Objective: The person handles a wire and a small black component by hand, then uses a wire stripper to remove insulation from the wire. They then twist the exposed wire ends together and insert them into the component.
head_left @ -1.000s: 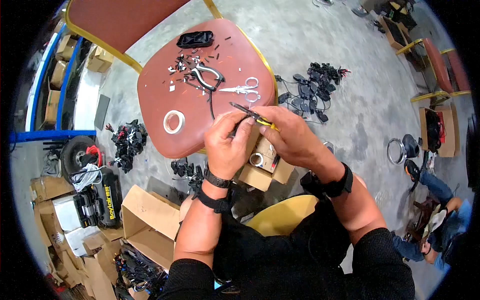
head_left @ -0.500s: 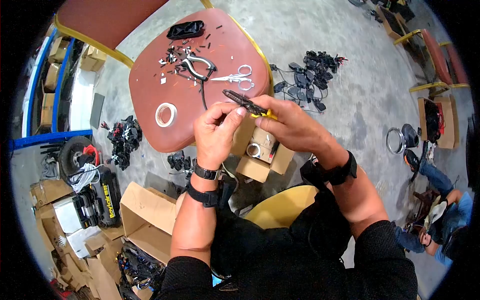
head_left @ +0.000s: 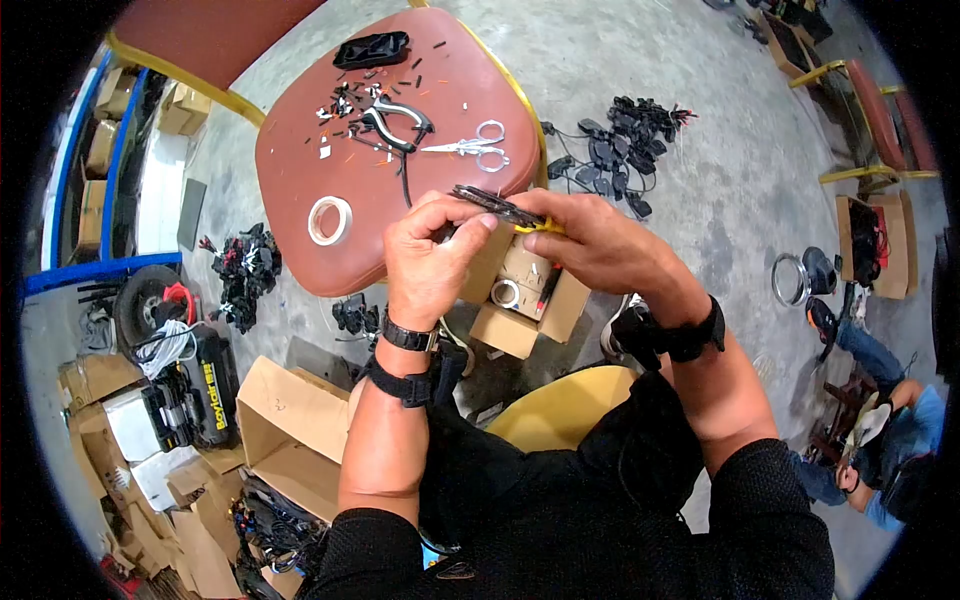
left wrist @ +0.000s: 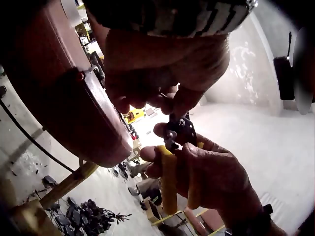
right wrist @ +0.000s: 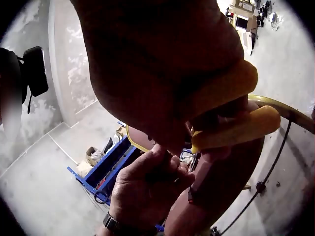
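My right hand grips wire strippers by their yellow handles, with the dark, holed head pointing toward my left hand. Thumb and fingers of the left hand pinch together right at that head, over the near edge of the chair seat. A black cable runs from the seat into the left hand; its end is hidden by the fingers. On the seat lie silver scissors, black-and-white-handled pliers, a roll of white tape and a black pouch-like holder.
Small black, white and orange scraps dot the seat. Below my hands stands an open carton with a tape roll inside. Bundles of black connectors lie on the floor. A bigger carton is at left; another person sits at right.
The wire strippers have tilted from slanting steeply to lying flatter between my hands. Both hands shifted slightly left, and the seat sits higher in the head view.
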{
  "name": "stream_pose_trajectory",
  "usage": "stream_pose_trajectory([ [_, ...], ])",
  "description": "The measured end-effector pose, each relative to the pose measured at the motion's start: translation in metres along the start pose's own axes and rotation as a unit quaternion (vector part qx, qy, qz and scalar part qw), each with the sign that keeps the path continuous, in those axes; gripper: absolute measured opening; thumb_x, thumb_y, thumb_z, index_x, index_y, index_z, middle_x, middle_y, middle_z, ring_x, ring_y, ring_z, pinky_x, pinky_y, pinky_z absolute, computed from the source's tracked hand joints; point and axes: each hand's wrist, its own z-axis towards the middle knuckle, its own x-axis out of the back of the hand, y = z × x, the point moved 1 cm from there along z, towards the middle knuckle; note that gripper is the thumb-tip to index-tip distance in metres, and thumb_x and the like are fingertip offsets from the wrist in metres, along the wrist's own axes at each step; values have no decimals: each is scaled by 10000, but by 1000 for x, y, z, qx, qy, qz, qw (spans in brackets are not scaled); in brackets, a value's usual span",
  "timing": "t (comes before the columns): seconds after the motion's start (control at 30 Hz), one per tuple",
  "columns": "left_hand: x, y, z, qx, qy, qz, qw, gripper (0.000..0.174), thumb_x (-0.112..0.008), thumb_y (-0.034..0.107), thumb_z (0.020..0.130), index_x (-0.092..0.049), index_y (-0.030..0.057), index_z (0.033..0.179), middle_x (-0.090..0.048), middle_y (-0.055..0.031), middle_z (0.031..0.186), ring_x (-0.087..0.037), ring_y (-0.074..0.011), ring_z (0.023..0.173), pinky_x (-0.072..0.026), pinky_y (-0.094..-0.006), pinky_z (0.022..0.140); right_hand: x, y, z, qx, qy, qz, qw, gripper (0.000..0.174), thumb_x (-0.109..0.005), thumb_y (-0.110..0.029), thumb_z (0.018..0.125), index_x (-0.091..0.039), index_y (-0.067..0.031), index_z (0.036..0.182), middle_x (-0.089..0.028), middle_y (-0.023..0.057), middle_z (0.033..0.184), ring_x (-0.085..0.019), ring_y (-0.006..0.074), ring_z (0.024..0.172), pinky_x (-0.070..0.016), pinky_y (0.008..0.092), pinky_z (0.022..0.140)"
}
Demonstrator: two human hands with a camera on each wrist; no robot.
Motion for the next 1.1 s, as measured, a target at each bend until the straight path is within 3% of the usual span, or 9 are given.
stream_pose_trajectory([
  [0.13, 1, -1, 2, 11, -9, -11, 1000, 50, -739, -13, 784, -718, -16, 829, -661, -39, 815, -603, -114, 764, -467, -257, 697, -2, -2, -2, -9, 5, 4, 1000, 402, -605, -42, 901, -566, -31, 1301, -688, 178, 1034, -673, 262, 969, -504, 358, 842],
  [0.43, 2, 7, 2, -19, -24, 7, 1000, 56, -730, -17, 778, -724, -13, 834, -671, -55, 826, -628, -140, 790, -486, -272, 724, -2, -1, -2, -29, -16, 29, 999, 413, -591, -19, 915, -553, -22, 1326, -687, 112, 1032, -639, 153, 925, -510, 324, 822],
  [0.53, 3, 8, 1, -19, -27, 12, 999, 53, -728, -14, 780, -725, -11, 833, -671, -54, 826, -627, -138, 789, -484, -272, 721, -1, -1, -2, -20, -14, 27, 999, 422, -634, -102, 908, -552, -5, 1310, -681, 227, 1098, -679, 327, 1026, -521, 392, 863],
  [0.83, 3, 11, -1, -30, -15, 28, 999, 56, -734, -14, 774, -722, -11, 829, -665, -50, 822, -609, -132, 774, -467, -267, 704, 0, -6, -3, -11, -10, 11, 1000, 428, -641, -85, 890, -552, -12, 1302, -676, 220, 1103, -661, 361, 1043, -518, 415, 877],
  [0.9, 2, 14, 1, -37, -11, 36, 999, 52, -738, -34, 771, -716, -21, 816, -659, -44, 824, -576, -118, 767, -437, -258, 680, -4, -3, -3, 87, 59, -77, 991, 413, -629, -64, 868, -572, -26, 1276, -674, 192, 1112, -657, 348, 1037, -514, 412, 872],
  [1.03, 5, 9, 2, -207, 19, 101, 973, 103, -730, -33, 769, -707, -16, 868, -682, -88, 902, -616, -223, 880, -481, -329, 783, -5, -11, 2, 206, 182, -290, 916, 401, -596, -44, 822, -610, -58, 1222, -658, 132, 1142, -646, 305, 1024, -496, 395, 863],
  [1.1, 2, 15, 2, -272, 42, 102, 956, 135, -730, -30, 768, -701, -13, 899, -693, -110, 948, -626, -278, 948, -492, -368, 840, -3, -16, 0, 238, 215, -331, 887, 427, -570, -52, 818, -612, -73, 1242, -651, 110, 1164, -633, 284, 1040, -475, 387, 866],
])
